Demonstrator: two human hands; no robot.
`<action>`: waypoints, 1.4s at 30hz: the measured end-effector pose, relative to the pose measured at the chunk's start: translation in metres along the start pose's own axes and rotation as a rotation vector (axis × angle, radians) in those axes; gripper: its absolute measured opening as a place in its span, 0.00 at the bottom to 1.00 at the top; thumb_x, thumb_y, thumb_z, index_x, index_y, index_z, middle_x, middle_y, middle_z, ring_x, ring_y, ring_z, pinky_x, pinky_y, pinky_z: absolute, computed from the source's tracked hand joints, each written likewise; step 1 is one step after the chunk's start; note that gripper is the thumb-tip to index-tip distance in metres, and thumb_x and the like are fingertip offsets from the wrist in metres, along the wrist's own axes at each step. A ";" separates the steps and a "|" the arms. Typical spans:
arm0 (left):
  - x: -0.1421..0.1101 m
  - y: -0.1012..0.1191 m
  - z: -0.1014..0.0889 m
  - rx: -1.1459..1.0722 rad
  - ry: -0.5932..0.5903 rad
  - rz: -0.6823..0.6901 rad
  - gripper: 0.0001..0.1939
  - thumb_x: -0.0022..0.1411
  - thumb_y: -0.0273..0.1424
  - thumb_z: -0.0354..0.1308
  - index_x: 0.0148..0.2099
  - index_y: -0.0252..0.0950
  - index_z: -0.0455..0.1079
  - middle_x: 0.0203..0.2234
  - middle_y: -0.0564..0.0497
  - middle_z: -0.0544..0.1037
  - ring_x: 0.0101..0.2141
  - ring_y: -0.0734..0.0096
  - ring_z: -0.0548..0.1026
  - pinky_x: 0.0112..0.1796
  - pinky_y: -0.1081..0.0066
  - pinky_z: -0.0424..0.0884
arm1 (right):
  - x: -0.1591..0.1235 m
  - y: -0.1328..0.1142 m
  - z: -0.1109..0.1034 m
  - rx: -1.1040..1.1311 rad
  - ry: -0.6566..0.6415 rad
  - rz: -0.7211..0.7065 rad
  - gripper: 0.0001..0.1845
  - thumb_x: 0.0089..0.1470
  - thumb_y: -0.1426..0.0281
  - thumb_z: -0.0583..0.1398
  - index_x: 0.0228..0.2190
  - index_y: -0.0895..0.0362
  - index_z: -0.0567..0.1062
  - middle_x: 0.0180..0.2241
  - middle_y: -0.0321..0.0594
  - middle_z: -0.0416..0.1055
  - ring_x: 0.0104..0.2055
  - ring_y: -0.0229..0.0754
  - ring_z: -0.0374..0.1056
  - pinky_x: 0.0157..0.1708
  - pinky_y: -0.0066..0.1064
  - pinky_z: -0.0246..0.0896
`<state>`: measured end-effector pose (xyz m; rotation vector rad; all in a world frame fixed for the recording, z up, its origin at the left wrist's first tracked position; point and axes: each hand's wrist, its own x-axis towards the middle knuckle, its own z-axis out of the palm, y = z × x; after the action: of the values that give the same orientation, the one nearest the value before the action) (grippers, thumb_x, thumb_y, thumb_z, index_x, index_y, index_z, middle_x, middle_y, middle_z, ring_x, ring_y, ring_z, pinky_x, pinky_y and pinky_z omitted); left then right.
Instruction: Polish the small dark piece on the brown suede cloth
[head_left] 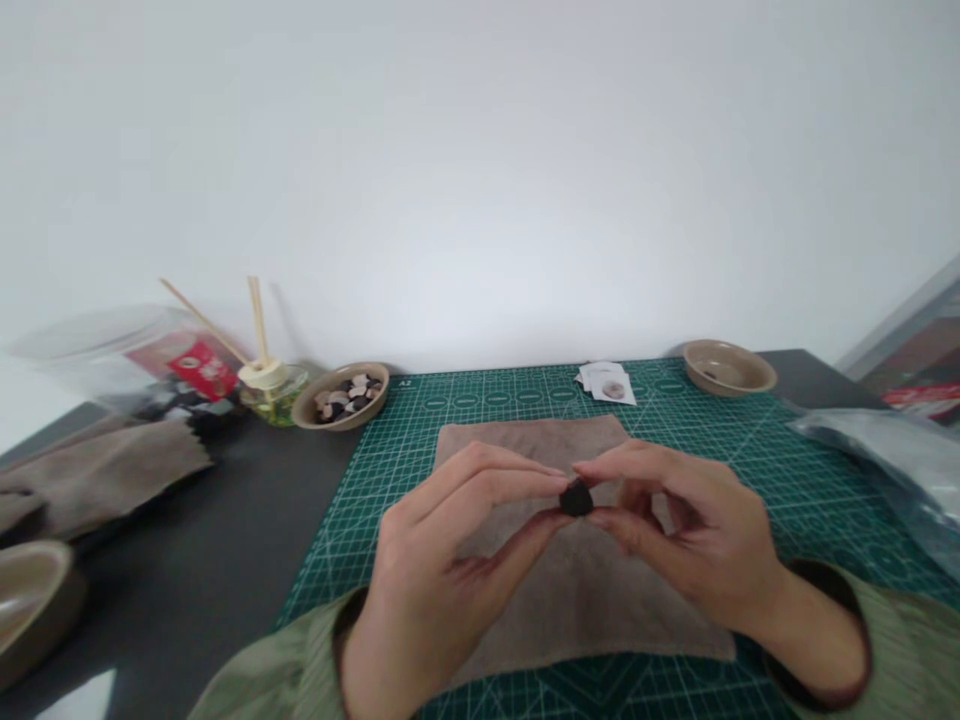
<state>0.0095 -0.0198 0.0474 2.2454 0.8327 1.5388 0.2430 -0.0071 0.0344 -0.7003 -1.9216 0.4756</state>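
Observation:
A small dark, nearly black lump (577, 498), like a stone, is held up between both hands. My left hand (457, 550) pinches its left side between thumb and fingers. From the other side, my right hand (686, 520) grips it with thumb and forefinger. Beneath the hands a brown-grey cloth (555, 610) lies spread on a green cutting mat (465, 395). The lump is raised above the cloth, and fingertips cover part of its edges.
Several dark and pale pieces fill a bowl (307, 410) at back left, beside a reed diffuser (264, 375). Small cards (600, 380) and another bowl (731, 378) stand at the back. A folded cloth (142, 460) and bowl (56, 570) are left; a plastic bag (885, 450) is right.

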 end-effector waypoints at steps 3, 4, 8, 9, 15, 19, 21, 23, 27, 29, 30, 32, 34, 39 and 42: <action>0.000 0.001 0.000 -0.010 0.004 -0.006 0.16 0.64 0.18 0.73 0.50 0.39 0.82 0.42 0.51 0.87 0.42 0.68 0.85 0.44 0.68 0.83 | 0.000 0.001 -0.001 -0.022 -0.011 -0.017 0.14 0.65 0.71 0.70 0.52 0.51 0.82 0.41 0.36 0.85 0.25 0.29 0.72 0.22 0.21 0.66; 0.000 0.001 0.000 -0.010 0.001 -0.004 0.15 0.64 0.18 0.73 0.50 0.39 0.82 0.41 0.51 0.87 0.42 0.69 0.85 0.44 0.68 0.83 | 0.000 0.001 -0.001 -0.025 -0.015 -0.022 0.13 0.66 0.71 0.69 0.51 0.51 0.82 0.41 0.36 0.85 0.25 0.29 0.71 0.22 0.21 0.65; 0.000 0.002 0.000 -0.017 0.002 -0.004 0.16 0.64 0.19 0.74 0.51 0.39 0.82 0.42 0.52 0.87 0.42 0.69 0.85 0.44 0.68 0.83 | 0.000 0.000 -0.002 -0.033 -0.018 -0.023 0.12 0.66 0.71 0.68 0.50 0.52 0.82 0.41 0.36 0.85 0.25 0.29 0.71 0.22 0.21 0.64; 0.000 0.002 0.000 -0.017 0.004 -0.005 0.16 0.64 0.19 0.74 0.51 0.39 0.82 0.42 0.52 0.87 0.42 0.69 0.85 0.45 0.68 0.82 | 0.000 -0.001 -0.002 -0.035 -0.016 -0.023 0.12 0.66 0.71 0.68 0.50 0.52 0.82 0.41 0.36 0.85 0.25 0.30 0.71 0.22 0.21 0.64; -0.001 0.001 0.001 -0.020 -0.007 -0.009 0.16 0.64 0.18 0.73 0.51 0.39 0.82 0.42 0.51 0.87 0.42 0.70 0.85 0.44 0.68 0.82 | 0.000 -0.001 -0.002 -0.032 -0.016 -0.026 0.12 0.66 0.71 0.69 0.50 0.52 0.82 0.41 0.36 0.85 0.25 0.29 0.70 0.22 0.21 0.64; -0.001 0.002 0.001 -0.021 0.002 -0.014 0.16 0.64 0.19 0.73 0.51 0.40 0.81 0.42 0.52 0.87 0.43 0.69 0.85 0.44 0.67 0.82 | -0.002 0.000 -0.002 -0.003 -0.001 -0.015 0.16 0.63 0.72 0.71 0.51 0.51 0.81 0.42 0.36 0.84 0.26 0.28 0.70 0.22 0.20 0.63; -0.002 0.002 0.000 -0.012 0.006 -0.017 0.17 0.64 0.19 0.73 0.51 0.41 0.81 0.42 0.52 0.87 0.42 0.69 0.85 0.44 0.67 0.82 | -0.003 0.000 -0.001 0.010 0.010 -0.023 0.16 0.62 0.73 0.72 0.50 0.52 0.81 0.42 0.36 0.83 0.25 0.28 0.70 0.22 0.20 0.62; -0.002 0.003 0.000 0.000 0.004 -0.020 0.16 0.64 0.20 0.73 0.51 0.42 0.81 0.42 0.52 0.87 0.43 0.68 0.85 0.45 0.67 0.82 | -0.003 0.000 -0.001 0.002 0.013 -0.035 0.15 0.62 0.74 0.71 0.49 0.52 0.81 0.41 0.35 0.83 0.25 0.28 0.69 0.22 0.21 0.62; -0.004 -0.002 0.001 0.074 -0.039 -0.083 0.14 0.66 0.21 0.71 0.50 0.42 0.79 0.46 0.53 0.87 0.47 0.67 0.85 0.50 0.66 0.81 | -0.001 0.003 0.000 -0.057 -0.039 -0.008 0.15 0.64 0.74 0.69 0.51 0.52 0.81 0.42 0.35 0.83 0.26 0.29 0.70 0.22 0.22 0.61; -0.006 -0.008 0.002 0.151 -0.070 -0.144 0.15 0.66 0.21 0.70 0.51 0.43 0.78 0.47 0.54 0.87 0.46 0.68 0.85 0.50 0.67 0.81 | 0.001 0.007 0.002 -0.107 -0.070 0.049 0.15 0.65 0.75 0.66 0.52 0.51 0.81 0.44 0.35 0.83 0.28 0.31 0.70 0.24 0.25 0.62; -0.007 -0.012 0.003 0.188 -0.092 -0.162 0.16 0.66 0.21 0.69 0.51 0.43 0.78 0.46 0.55 0.87 0.45 0.68 0.85 0.49 0.67 0.80 | 0.001 0.010 0.003 -0.138 -0.080 0.087 0.15 0.65 0.75 0.65 0.51 0.51 0.81 0.44 0.35 0.83 0.28 0.32 0.70 0.26 0.26 0.63; -0.009 -0.019 0.006 0.235 -0.162 -0.181 0.16 0.65 0.21 0.69 0.52 0.43 0.78 0.43 0.55 0.86 0.44 0.67 0.84 0.47 0.66 0.80 | 0.002 0.016 0.004 -0.205 -0.100 0.180 0.13 0.65 0.76 0.63 0.49 0.52 0.82 0.42 0.35 0.83 0.29 0.34 0.70 0.29 0.29 0.64; -0.012 -0.027 0.009 0.241 -0.249 -0.210 0.17 0.66 0.20 0.67 0.53 0.43 0.78 0.44 0.53 0.85 0.44 0.65 0.84 0.47 0.65 0.79 | 0.002 0.022 0.006 -0.260 -0.134 0.266 0.13 0.65 0.75 0.63 0.47 0.52 0.83 0.40 0.35 0.82 0.29 0.36 0.70 0.32 0.32 0.64; -0.014 -0.037 0.013 0.242 -0.430 -0.280 0.15 0.69 0.23 0.66 0.54 0.44 0.80 0.47 0.50 0.83 0.49 0.59 0.82 0.51 0.57 0.78 | 0.001 0.032 0.008 -0.313 -0.244 0.362 0.13 0.64 0.74 0.63 0.47 0.52 0.83 0.45 0.38 0.84 0.34 0.40 0.74 0.38 0.35 0.66; -0.013 -0.037 0.013 0.262 -0.460 -0.278 0.17 0.68 0.25 0.68 0.57 0.44 0.79 0.49 0.49 0.83 0.52 0.56 0.80 0.53 0.54 0.78 | 0.001 0.032 0.008 -0.316 -0.294 0.369 0.11 0.63 0.74 0.64 0.46 0.53 0.84 0.45 0.38 0.84 0.38 0.41 0.75 0.41 0.35 0.66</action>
<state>0.0072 0.0025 0.0133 2.3931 1.1853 0.7830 0.2443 0.0179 0.0125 -1.2630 -2.1760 0.5287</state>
